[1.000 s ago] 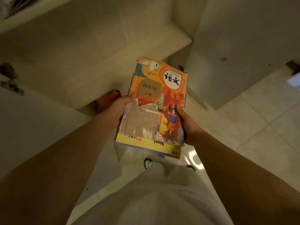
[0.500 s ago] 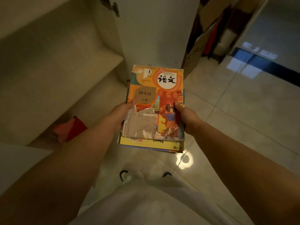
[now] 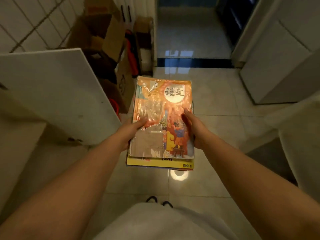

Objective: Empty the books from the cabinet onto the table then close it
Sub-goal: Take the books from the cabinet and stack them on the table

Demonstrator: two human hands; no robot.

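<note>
A small stack of books (image 3: 161, 122) is clamped at both long edges, left hand (image 3: 130, 130) and right hand (image 3: 194, 130) closed on it. Glossy, worn covers look slippery; support beneath seems wise.

Stack of books (image 3: 162, 118) gripped by left hand (image 3: 133, 129), right hand (image 3: 194, 129), above tiled floor (image 3: 216, 104)

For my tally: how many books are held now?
2 visible: orange book on top, yellow book beneath it, in both hands; more may hide underneath.
</note>
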